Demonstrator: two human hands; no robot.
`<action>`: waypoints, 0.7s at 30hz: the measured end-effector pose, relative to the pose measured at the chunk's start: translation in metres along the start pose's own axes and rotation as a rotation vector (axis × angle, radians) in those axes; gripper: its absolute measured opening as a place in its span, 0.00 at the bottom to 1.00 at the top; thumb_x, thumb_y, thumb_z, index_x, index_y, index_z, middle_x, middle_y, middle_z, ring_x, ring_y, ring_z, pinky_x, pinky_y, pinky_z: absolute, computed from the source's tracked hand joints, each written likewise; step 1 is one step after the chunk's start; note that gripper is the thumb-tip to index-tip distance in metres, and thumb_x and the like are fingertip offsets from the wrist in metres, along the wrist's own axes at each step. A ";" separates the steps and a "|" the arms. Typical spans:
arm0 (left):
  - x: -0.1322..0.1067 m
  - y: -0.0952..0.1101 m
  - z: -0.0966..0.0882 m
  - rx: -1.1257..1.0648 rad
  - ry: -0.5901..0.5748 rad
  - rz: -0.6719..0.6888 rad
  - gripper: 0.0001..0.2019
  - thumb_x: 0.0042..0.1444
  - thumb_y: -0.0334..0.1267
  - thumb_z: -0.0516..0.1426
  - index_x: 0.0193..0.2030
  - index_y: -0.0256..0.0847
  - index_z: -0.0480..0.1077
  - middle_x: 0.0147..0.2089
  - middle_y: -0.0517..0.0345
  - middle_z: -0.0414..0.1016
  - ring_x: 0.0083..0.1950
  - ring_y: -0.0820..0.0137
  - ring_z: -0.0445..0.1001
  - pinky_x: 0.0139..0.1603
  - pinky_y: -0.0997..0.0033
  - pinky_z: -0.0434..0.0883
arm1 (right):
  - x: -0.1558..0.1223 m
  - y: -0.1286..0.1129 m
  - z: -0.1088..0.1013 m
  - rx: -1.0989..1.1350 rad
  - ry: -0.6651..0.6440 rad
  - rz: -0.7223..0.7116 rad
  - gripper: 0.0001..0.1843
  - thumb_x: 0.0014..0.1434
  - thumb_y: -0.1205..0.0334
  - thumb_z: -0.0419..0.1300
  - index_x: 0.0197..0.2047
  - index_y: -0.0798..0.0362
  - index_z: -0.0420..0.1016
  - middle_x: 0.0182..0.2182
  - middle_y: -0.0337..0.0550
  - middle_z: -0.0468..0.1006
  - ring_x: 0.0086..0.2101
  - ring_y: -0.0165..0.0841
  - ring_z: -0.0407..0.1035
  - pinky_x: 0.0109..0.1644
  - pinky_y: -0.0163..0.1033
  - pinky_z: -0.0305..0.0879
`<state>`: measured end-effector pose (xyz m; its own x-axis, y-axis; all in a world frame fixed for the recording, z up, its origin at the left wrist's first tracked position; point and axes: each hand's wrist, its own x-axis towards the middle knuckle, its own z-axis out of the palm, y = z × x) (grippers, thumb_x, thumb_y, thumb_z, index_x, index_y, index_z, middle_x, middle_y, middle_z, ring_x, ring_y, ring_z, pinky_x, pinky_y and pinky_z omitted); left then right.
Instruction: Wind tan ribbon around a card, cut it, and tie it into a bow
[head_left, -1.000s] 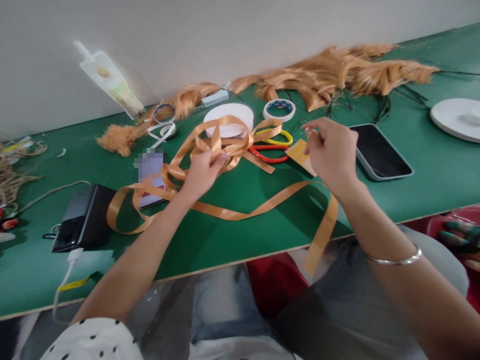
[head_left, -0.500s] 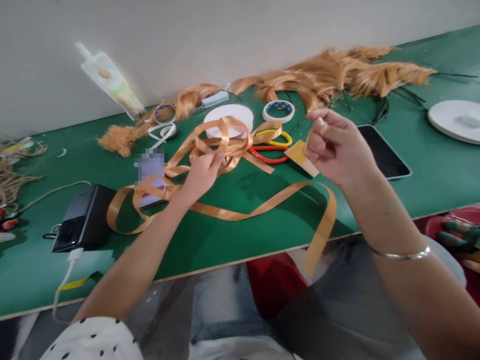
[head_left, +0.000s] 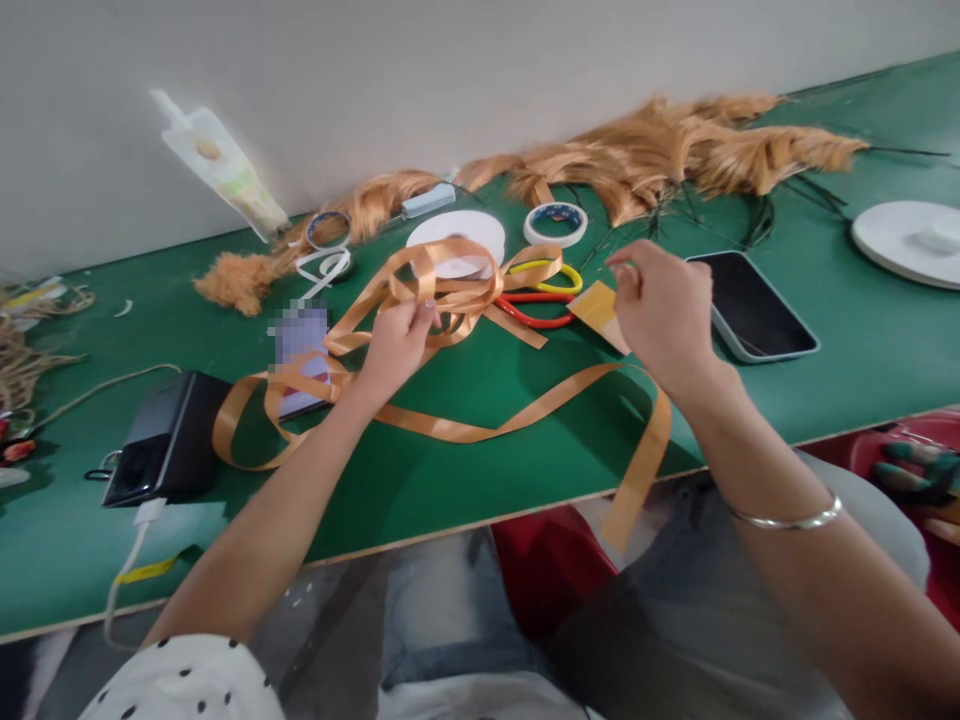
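My left hand (head_left: pixel 401 345) is closed in a pinch on a loop of shiny orange ribbon (head_left: pixel 424 275), above the left middle of the green table. More of this ribbon lies in loose coils around it. One long strand (head_left: pixel 469 432) runs right, and its end hangs over the front edge. My right hand (head_left: pixel 667 315), raised at the right, has its fingers curled and pinched together; what is between them, if anything, cannot be made out. Close to its fingertips is a yellow and tan card (head_left: pixel 598 305). Scissors with red and yellow handles (head_left: pixel 538 312) lie between my hands.
A white spool (head_left: pixel 484 235) and a tape roll (head_left: pixel 555 224) stand behind the ribbon. A phone (head_left: pixel 757 305) lies right of my right hand. Bundles of orange fibre (head_left: pixel 652 150) line the wall. At left are a black device (head_left: pixel 169 435) with a white cable and another phone (head_left: pixel 304 345).
My right hand has turned and lowered slightly, so its back now shows more. The ribbon loop at my left hand has shifted a little left with the hand.
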<state>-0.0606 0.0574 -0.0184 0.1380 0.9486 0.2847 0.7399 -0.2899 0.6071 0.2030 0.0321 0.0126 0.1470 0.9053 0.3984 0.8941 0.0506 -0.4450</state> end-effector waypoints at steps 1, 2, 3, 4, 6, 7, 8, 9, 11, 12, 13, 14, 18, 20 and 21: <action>0.000 -0.001 0.001 -0.012 -0.003 0.014 0.19 0.62 0.43 0.46 0.24 0.39 0.66 0.18 0.62 0.62 0.23 0.72 0.64 0.30 0.73 0.61 | 0.002 0.001 0.001 0.145 0.055 0.031 0.15 0.57 0.72 0.48 0.39 0.54 0.74 0.22 0.42 0.73 0.27 0.33 0.69 0.39 0.42 0.62; -0.001 -0.001 0.001 -0.024 -0.010 0.027 0.19 0.62 0.44 0.46 0.25 0.39 0.67 0.18 0.61 0.63 0.24 0.72 0.64 0.30 0.73 0.60 | 0.005 0.002 0.002 0.329 0.092 0.066 0.14 0.58 0.72 0.47 0.38 0.55 0.73 0.21 0.41 0.73 0.26 0.31 0.69 0.39 0.41 0.64; -0.001 -0.002 0.002 -0.034 -0.020 0.038 0.18 0.61 0.45 0.46 0.25 0.39 0.68 0.18 0.61 0.63 0.24 0.72 0.65 0.29 0.73 0.60 | 0.007 0.002 0.002 0.542 0.115 0.107 0.13 0.58 0.72 0.47 0.37 0.55 0.72 0.21 0.40 0.73 0.25 0.30 0.69 0.38 0.40 0.65; -0.002 -0.002 0.003 -0.040 -0.034 0.047 0.18 0.61 0.46 0.47 0.26 0.38 0.68 0.19 0.61 0.64 0.24 0.72 0.65 0.28 0.73 0.60 | 0.010 0.002 0.003 0.766 0.118 0.152 0.13 0.59 0.72 0.46 0.36 0.55 0.71 0.22 0.40 0.73 0.25 0.29 0.70 0.39 0.40 0.66; -0.002 -0.003 0.004 -0.033 -0.062 0.057 0.18 0.61 0.47 0.47 0.27 0.38 0.69 0.19 0.60 0.65 0.24 0.72 0.65 0.27 0.73 0.60 | 0.014 -0.001 0.001 1.162 0.067 0.255 0.11 0.61 0.71 0.47 0.34 0.54 0.69 0.24 0.40 0.75 0.29 0.28 0.73 0.42 0.39 0.67; -0.003 -0.003 0.004 -0.024 -0.077 0.062 0.18 0.61 0.46 0.47 0.28 0.38 0.70 0.20 0.60 0.66 0.24 0.71 0.66 0.28 0.73 0.60 | 0.016 -0.002 -0.001 1.307 0.021 0.316 0.11 0.61 0.72 0.46 0.34 0.53 0.68 0.25 0.38 0.75 0.30 0.27 0.73 0.44 0.38 0.66; -0.003 -0.003 0.004 -0.016 -0.091 0.071 0.18 0.61 0.46 0.47 0.29 0.38 0.70 0.21 0.59 0.67 0.25 0.71 0.67 0.28 0.73 0.60 | 0.017 -0.003 -0.003 1.416 -0.030 0.384 0.12 0.62 0.72 0.45 0.34 0.53 0.68 0.23 0.36 0.74 0.29 0.25 0.72 0.44 0.36 0.66; -0.003 -0.003 0.004 -0.012 -0.103 0.082 0.17 0.61 0.45 0.47 0.30 0.38 0.70 0.22 0.59 0.68 0.26 0.71 0.67 0.28 0.73 0.61 | 0.018 -0.004 -0.006 1.492 -0.078 0.448 0.13 0.63 0.72 0.44 0.34 0.52 0.67 0.20 0.32 0.71 0.25 0.23 0.69 0.42 0.34 0.66; -0.003 -0.002 0.003 -0.009 -0.114 0.104 0.16 0.61 0.44 0.48 0.31 0.38 0.70 0.24 0.58 0.70 0.27 0.71 0.68 0.30 0.74 0.61 | 0.017 -0.005 -0.013 1.562 -0.156 0.503 0.15 0.63 0.73 0.43 0.34 0.52 0.67 0.14 0.27 0.63 0.16 0.20 0.58 0.33 0.30 0.63; -0.003 -0.002 0.002 -0.008 -0.113 0.110 0.16 0.61 0.43 0.47 0.31 0.38 0.70 0.25 0.58 0.71 0.27 0.71 0.68 0.30 0.74 0.62 | 0.016 -0.005 -0.016 1.558 -0.189 0.476 0.14 0.63 0.74 0.43 0.34 0.52 0.67 0.12 0.26 0.60 0.13 0.20 0.52 0.27 0.30 0.59; -0.002 -0.001 0.001 -0.008 -0.109 0.109 0.16 0.61 0.43 0.47 0.31 0.38 0.70 0.25 0.58 0.71 0.27 0.71 0.68 0.30 0.74 0.62 | 0.015 -0.006 -0.018 1.528 -0.228 0.413 0.13 0.61 0.74 0.45 0.34 0.52 0.67 0.11 0.26 0.59 0.13 0.21 0.48 0.23 0.30 0.55; -0.002 -0.001 0.000 -0.008 -0.100 0.100 0.16 0.61 0.43 0.47 0.30 0.38 0.70 0.25 0.58 0.71 0.27 0.71 0.68 0.31 0.73 0.62 | 0.012 -0.006 -0.020 1.468 -0.282 0.323 0.11 0.60 0.74 0.47 0.34 0.53 0.68 0.10 0.26 0.59 0.13 0.21 0.48 0.21 0.30 0.50; 0.001 -0.001 -0.004 -0.019 -0.051 0.033 0.18 0.61 0.43 0.46 0.28 0.38 0.70 0.23 0.59 0.69 0.25 0.72 0.67 0.31 0.72 0.62 | 0.001 -0.010 -0.020 0.910 -0.562 -0.015 0.12 0.54 0.70 0.55 0.42 0.54 0.72 0.12 0.32 0.67 0.16 0.25 0.57 0.21 0.32 0.48; 0.002 -0.003 -0.005 -0.030 -0.030 0.008 0.18 0.61 0.43 0.46 0.27 0.38 0.69 0.22 0.59 0.69 0.25 0.72 0.67 0.31 0.72 0.62 | -0.003 -0.011 -0.017 0.527 -0.620 -0.111 0.18 0.54 0.72 0.54 0.48 0.54 0.72 0.14 0.35 0.69 0.18 0.27 0.60 0.23 0.33 0.51; 0.002 -0.004 -0.005 -0.036 -0.024 0.001 0.18 0.61 0.43 0.46 0.27 0.38 0.69 0.22 0.59 0.68 0.25 0.72 0.67 0.31 0.72 0.62 | -0.005 -0.011 -0.014 0.339 -0.606 -0.146 0.20 0.53 0.72 0.53 0.50 0.53 0.71 0.16 0.37 0.70 0.19 0.29 0.61 0.25 0.34 0.53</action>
<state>-0.0661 0.0598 -0.0164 0.1549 0.9509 0.2680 0.7154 -0.2950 0.6334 0.1984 0.0212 0.0271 -0.3138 0.9495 0.0003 0.6912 0.2287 -0.6855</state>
